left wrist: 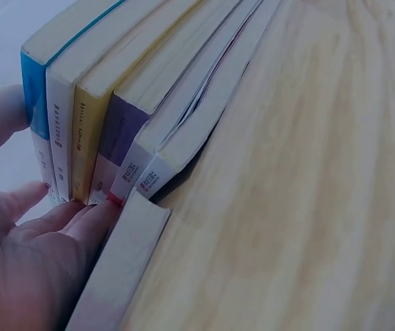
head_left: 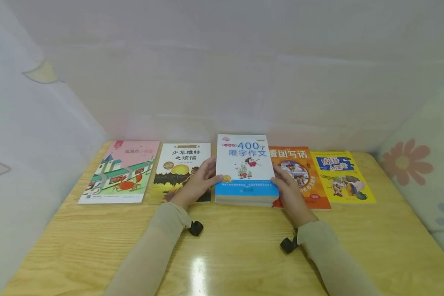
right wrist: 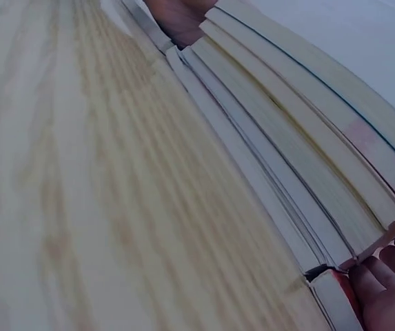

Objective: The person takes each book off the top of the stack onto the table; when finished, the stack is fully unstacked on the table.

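Gripping the stack (head_left: 245, 169) at mid-table, the left hand (head_left: 197, 181) clasps its spine side and the right hand (head_left: 288, 190) its page edge. Neighbours lie touching: a dark book (head_left: 180, 172) left, an orange book (head_left: 299, 174) right. I'd say square the stack by pressing evenly inward, fingers (left wrist: 80, 217) low, so no cover slides.

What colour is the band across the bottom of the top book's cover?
Blue, on the stack held between the left hand and right hand; head view.
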